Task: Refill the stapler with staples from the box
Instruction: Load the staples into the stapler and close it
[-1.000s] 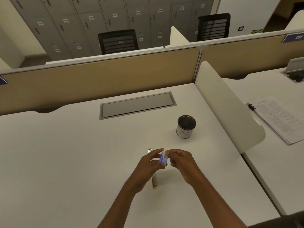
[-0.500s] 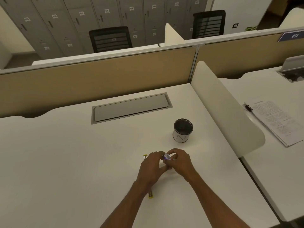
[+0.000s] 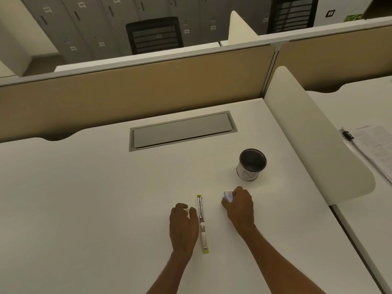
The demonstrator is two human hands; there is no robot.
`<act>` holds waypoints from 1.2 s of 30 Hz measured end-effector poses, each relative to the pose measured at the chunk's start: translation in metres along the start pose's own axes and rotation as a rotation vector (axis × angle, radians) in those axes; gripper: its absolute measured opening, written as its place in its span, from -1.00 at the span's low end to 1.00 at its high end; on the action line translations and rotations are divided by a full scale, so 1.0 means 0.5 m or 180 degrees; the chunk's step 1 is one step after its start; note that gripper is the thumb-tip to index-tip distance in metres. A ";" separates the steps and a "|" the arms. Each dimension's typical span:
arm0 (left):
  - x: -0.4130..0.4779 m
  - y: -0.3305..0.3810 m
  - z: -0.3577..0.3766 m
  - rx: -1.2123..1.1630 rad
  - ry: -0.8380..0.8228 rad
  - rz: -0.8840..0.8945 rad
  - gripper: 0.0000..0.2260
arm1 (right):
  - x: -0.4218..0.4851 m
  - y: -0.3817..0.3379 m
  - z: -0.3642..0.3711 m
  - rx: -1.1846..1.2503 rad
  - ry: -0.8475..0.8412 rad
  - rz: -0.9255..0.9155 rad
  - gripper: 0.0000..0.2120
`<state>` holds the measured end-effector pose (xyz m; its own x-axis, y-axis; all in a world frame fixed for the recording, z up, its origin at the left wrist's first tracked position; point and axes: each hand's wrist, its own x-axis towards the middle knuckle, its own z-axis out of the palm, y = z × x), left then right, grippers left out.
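Observation:
The stapler (image 3: 202, 224) lies swung fully open and flat on the white desk (image 3: 84, 209), a long silver strip with yellow-green ends running away from me. My left hand (image 3: 183, 225) rests just left of it, fingers curled, thumb touching its side. My right hand (image 3: 238, 209) sits to the right of the stapler, closed around the small blue-and-white staple box (image 3: 228, 196), which pokes out by my thumb.
A round pen cup (image 3: 252, 164), white with a dark inside, stands behind my right hand. A grey cable hatch (image 3: 182, 130) is set into the desk further back. A white divider (image 3: 314, 132) bounds the right side; clipped papers (image 3: 375, 145) lie beyond it.
My hands were together on the staple box above the stapler. They have separated: the right carried the box to the right, the left dropped beside the stapler.

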<state>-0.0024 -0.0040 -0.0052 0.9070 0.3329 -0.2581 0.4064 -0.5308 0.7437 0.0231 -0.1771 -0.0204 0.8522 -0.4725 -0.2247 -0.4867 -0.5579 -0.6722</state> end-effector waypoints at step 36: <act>-0.036 0.019 -0.093 -0.0443 -0.0736 0.1414 -0.97 | -0.107 -0.102 -0.178 0.1574 -0.1077 -0.1018 -0.89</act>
<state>-0.0202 0.0213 0.0352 0.9958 -0.0903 -0.0168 -0.0275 -0.4678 0.8834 -0.0146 -0.1841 0.0888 0.9919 -0.0517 -0.1156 -0.1242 -0.2191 -0.9678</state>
